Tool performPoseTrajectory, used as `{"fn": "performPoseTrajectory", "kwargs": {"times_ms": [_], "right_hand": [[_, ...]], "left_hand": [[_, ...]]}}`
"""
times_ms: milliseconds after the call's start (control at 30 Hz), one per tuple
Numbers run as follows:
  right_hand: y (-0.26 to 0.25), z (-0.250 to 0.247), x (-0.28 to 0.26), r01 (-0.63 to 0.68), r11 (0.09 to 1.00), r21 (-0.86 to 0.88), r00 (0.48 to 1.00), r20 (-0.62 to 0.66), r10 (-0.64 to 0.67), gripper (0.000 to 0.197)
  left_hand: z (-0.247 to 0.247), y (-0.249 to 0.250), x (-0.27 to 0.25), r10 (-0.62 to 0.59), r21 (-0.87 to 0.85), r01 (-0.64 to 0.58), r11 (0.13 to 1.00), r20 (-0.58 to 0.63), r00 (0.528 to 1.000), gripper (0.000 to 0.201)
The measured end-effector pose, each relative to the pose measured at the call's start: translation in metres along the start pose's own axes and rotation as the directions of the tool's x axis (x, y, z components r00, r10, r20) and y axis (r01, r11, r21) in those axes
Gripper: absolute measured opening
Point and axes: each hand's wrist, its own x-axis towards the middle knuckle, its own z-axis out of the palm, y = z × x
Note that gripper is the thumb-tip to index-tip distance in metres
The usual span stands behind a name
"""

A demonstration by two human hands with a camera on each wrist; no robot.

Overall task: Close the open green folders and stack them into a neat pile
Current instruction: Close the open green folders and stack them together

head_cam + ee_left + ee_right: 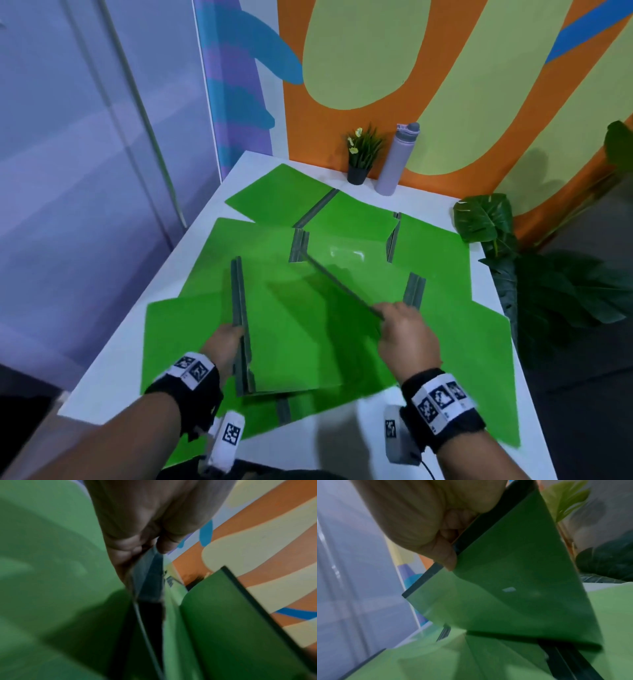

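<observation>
Several open green folders with grey spines overlap on the white table (346, 445). The nearest folder (291, 342) is half closed. My left hand (227, 339) pinches its grey spine (239, 301), which stands up on edge. My right hand (404, 332) grips the free edge of its raised cover (342, 291), held tilted above the lower cover. In the left wrist view the fingers (133, 545) pinch the spine (149, 577), with the raised cover (231, 615) to the right. In the right wrist view the fingers (440, 550) curl round the cover's dark edge (488, 524).
Other open folders lie at the back (284, 195), right (442, 260) and left (178, 329). A small potted plant (361, 154) and a lilac bottle (397, 161) stand at the back edge against the painted wall. A big leafy plant (486, 219) stands off the right edge.
</observation>
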Motion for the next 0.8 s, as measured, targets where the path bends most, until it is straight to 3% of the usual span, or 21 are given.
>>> {"fn": "performPoseTrajectory", "kwargs": {"times_ms": [67, 167, 300, 367, 433, 500, 600, 667, 733, 800], "right_hand": [[-0.006, 0.013, -0.007, 0.04, 0.999, 0.006, 0.997, 0.067, -0.04, 0.041], [-0.012, 0.018, -0.009, 0.06, 0.998, 0.006, 0.993, 0.104, -0.06, 0.037], [-0.019, 0.023, -0.005, 0.104, 0.99, 0.1, 0.985, 0.126, -0.116, 0.028], [-0.031, 0.03, -0.006, 0.131, 0.953, 0.273, 0.957, 0.217, -0.194, 0.028], [-0.039, 0.038, -0.009, 0.077, 0.914, 0.398, 0.9, 0.367, -0.236, 0.037], [-0.034, 0.051, -0.011, 0.071, 0.938, 0.338, 0.862, 0.452, -0.228, 0.038], [-0.014, 0.07, -0.019, 0.103, 0.979, 0.177, 0.804, 0.564, -0.187, 0.047], [-0.005, 0.082, -0.03, 0.108, 0.981, 0.158, 0.709, 0.679, -0.188, 0.06], [-0.003, 0.09, -0.042, 0.164, 0.971, 0.176, 0.613, 0.753, -0.24, 0.067], [-0.002, 0.095, -0.048, 0.209, 0.955, 0.21, 0.579, 0.76, -0.294, 0.066]], "left_hand": [[0.001, -0.021, 0.01, -0.033, 0.18, 0.034, 0.983, -0.006, 0.999, 0.054], [0.002, -0.031, 0.02, -0.029, 0.274, 0.04, 0.961, -0.044, 0.999, 0.053], [0.008, -0.021, 0.021, -0.041, 0.159, 0.045, 0.986, -0.031, 0.999, 0.045], [0.015, -0.011, 0.014, -0.083, -0.013, 0.083, 0.996, 0.01, 0.997, 0.042], [0.021, -0.001, 0.005, -0.134, -0.176, 0.154, 0.972, 0.117, 0.984, 0.046], [0.025, -0.002, 0.006, -0.161, -0.199, 0.202, 0.959, 0.205, 0.965, 0.07], [0.027, -0.01, 0.011, -0.128, -0.005, 0.13, 0.992, 0.13, 0.983, 0.113], [0.031, -0.009, 0.008, -0.133, 0.126, 0.119, 0.985, 0.107, 0.985, 0.13], [0.037, -0.008, 0.004, -0.103, 0.214, 0.082, 0.973, 0.088, 0.991, 0.127], [0.043, -0.008, 0.004, -0.052, 0.238, 0.039, 0.971, 0.047, 0.998, 0.108]]}}
